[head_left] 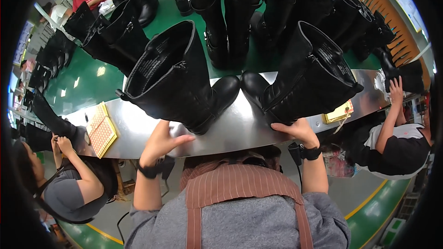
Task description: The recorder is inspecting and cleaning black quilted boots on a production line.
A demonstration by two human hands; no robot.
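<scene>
A pair of tall black boots stands on the metal bench edge, toes turned toward each other and nearly touching, shafts leaning outward. At the left boot, my left hand reaches behind the lower shaft. Its thumb stretches toward the heel; the other fingers are hidden by the boot. Around the back of the right boot, my right hand is curled, with the thumb at the heel and the remaining fingers out of sight. Both shafts are open at the top, with pale print on the lining and a small buckle strap.
Many more black boots crowd the green table beyond the metal strip. A yellow patterned pad lies at left, another yellow pad at right. Co-workers handle boots on either side; others sit farther off.
</scene>
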